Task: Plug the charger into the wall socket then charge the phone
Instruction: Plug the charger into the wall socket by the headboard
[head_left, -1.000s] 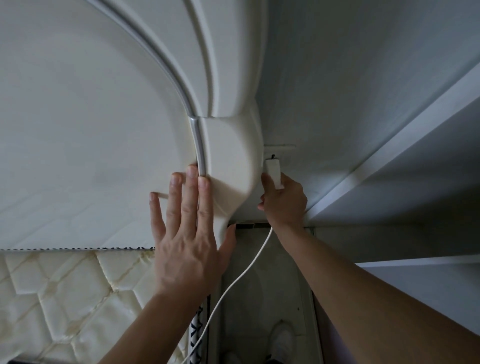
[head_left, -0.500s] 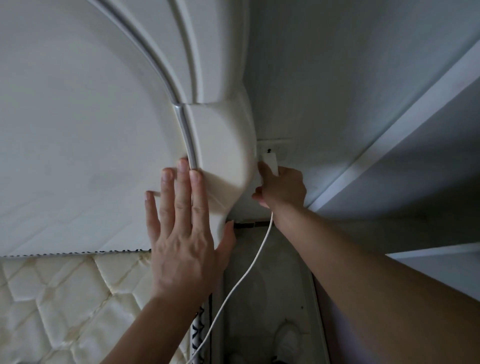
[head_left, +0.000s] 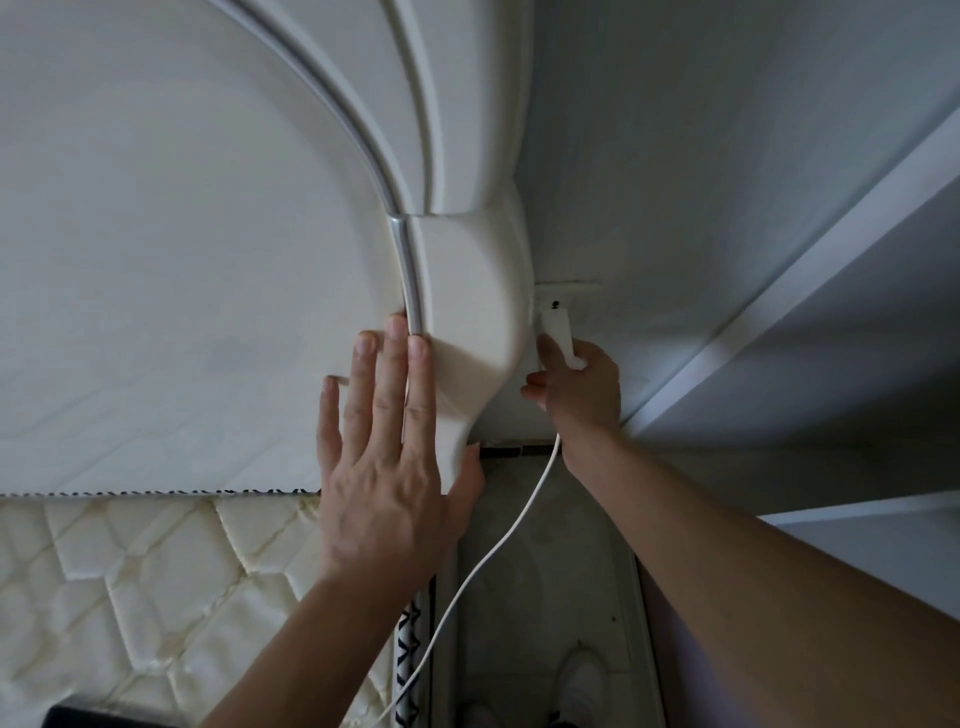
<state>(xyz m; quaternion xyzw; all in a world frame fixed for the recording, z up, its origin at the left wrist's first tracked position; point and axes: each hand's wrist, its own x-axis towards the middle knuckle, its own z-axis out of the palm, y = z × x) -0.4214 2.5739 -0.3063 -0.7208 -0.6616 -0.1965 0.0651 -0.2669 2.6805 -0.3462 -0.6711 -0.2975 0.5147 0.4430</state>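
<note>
My right hand (head_left: 579, 387) is shut on a white charger plug (head_left: 558, 332), holding it against the white wall socket (head_left: 569, 299) just behind the headboard's edge. The prongs are hidden, so I cannot tell how far the plug sits in. A white cable (head_left: 498, 551) hangs from that hand down toward the floor. My left hand (head_left: 387, 462) lies flat with fingers spread on the cream headboard (head_left: 467, 322), thumb hooked around its side edge. No phone is in view.
A quilted cream mattress (head_left: 130, 587) lies at the lower left. A white shelf edge (head_left: 779, 306) runs diagonally on the right, close to my right arm. The narrow floor gap (head_left: 545, 597) between bed and shelf shows white shoes at the bottom.
My right hand has kept the charger at the socket, shifting it slightly against the plate. The left hand stays pressed on the headboard. The camera view has wobbled a little.
</note>
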